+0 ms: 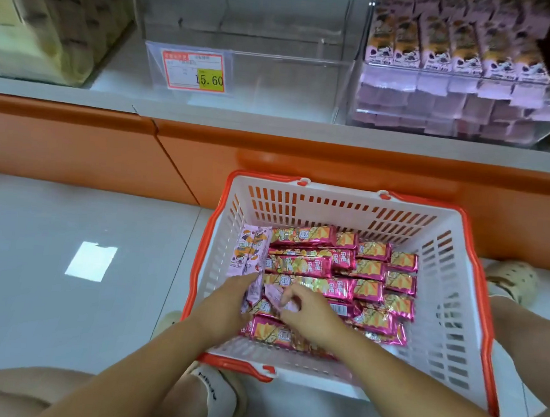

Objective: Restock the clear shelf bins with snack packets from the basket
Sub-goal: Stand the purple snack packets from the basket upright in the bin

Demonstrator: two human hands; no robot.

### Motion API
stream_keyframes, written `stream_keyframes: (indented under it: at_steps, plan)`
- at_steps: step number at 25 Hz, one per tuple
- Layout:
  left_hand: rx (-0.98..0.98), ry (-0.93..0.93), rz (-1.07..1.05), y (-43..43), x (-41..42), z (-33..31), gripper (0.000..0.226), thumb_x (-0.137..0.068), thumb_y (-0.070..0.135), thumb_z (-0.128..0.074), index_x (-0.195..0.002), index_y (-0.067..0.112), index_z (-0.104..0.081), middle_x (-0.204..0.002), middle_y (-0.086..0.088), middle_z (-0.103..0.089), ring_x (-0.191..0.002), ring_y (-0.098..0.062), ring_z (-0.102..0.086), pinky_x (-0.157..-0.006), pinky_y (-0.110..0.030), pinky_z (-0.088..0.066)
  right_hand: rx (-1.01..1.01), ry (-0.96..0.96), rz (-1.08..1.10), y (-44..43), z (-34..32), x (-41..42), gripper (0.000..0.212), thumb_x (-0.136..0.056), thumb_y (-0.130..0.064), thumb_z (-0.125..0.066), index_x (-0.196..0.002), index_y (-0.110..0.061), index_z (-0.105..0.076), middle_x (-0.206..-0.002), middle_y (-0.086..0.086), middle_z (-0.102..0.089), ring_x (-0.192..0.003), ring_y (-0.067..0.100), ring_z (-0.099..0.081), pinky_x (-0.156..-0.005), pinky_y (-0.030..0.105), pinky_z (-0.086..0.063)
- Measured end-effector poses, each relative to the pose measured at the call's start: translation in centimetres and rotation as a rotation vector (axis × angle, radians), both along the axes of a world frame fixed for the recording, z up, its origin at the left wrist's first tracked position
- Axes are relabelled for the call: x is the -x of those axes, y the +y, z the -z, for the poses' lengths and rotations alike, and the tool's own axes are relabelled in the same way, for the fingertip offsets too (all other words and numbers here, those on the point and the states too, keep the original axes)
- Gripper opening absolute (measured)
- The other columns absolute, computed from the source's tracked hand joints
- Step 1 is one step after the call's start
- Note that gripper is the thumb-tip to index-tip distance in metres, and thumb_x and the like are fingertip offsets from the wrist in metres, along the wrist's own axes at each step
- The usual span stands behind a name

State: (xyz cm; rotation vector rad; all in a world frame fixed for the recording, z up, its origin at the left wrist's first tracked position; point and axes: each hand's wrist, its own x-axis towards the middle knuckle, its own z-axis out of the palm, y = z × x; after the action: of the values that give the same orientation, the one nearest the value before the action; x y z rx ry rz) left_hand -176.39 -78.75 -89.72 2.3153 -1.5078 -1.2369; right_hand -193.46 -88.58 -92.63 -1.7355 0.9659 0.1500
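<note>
Risk first, taking the basket (447,337) as reference. Left of it, nothing but floor. At its left wall lean the lilac packets (251,251). Left hand (226,303) is inside near that wall, fingers curled onto the lower ends of that bunch; how firm the grip is, can't tell. Right hand (305,307), just right of it, pinches a crumpled lilac packet between fingertips. Pink packets (343,279) fill the rest of the basket floor.

Likely failures:
- slick film slips and the bunch fans out on lift
- a pink packet rides along and gets mixed in
- above the basket, empty bin (244,74) has a price tag, full bin (456,101) already holds lilac, so wrong-bin drop is easy.
</note>
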Motion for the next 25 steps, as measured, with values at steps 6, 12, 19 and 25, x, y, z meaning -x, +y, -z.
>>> stream_keyframes:
  at_steps: [6,12,19,25]
  plan:
    - [0.106,0.105,0.072,-1.9,2.4,-2.2,0.070,-0.089,0.026,-0.067,-0.149,0.028,-0.030,-0.148,0.007,-0.037,-0.132,-0.017,-0.043,-0.105,-0.025,-0.035,-0.253,-0.128,0.425,-2.6,-5.8,2.1,0.013,-0.096,-0.026,-0.049,-0.098,-0.022,-0.061,-0.088,-0.001,-0.062,-0.069,0.023,-0.059,-0.070,0.042,-0.055]
    - [0.168,0.225,0.144,-4.1,6.0,-5.7,0.067,-0.089,0.035,-0.066,-0.147,0.032,-0.033,-0.140,0.016,-0.044,-0.120,-0.003,-0.047,-0.095,-0.012,-0.031,-0.313,-0.305,0.705,-3.6,-8.1,5.0,0.016,-0.098,-0.032,-0.052,-0.101,-0.019,-0.062,-0.065,0.002,-0.064,-0.053,0.014,-0.058,-0.052,0.026,-0.045]
    - [0.163,0.317,0.110,-4.7,7.7,-6.9,0.079,-0.084,0.040,-0.071,-0.148,0.041,-0.025,-0.125,0.009,-0.056,-0.088,0.005,-0.055,-0.077,-0.006,-0.038,-0.266,-0.330,0.758,-4.4,-7.2,6.9,0.031,-0.096,-0.040,-0.053,-0.111,-0.015,-0.064,-0.060,0.004,-0.060,-0.056,0.017,-0.054,-0.053,0.027,-0.044]
    - [0.128,0.475,0.043,-5.0,7.6,-7.0,0.069,-0.090,0.024,-0.066,-0.145,0.043,-0.030,-0.116,0.028,-0.045,-0.083,0.012,-0.051,-0.070,0.001,-0.041,-0.307,-0.373,0.819,-4.5,-7.7,6.7,0.031,-0.098,-0.039,-0.050,-0.102,-0.013,-0.065,-0.062,0.004,-0.056,-0.053,0.014,-0.052,-0.052,0.026,-0.043]
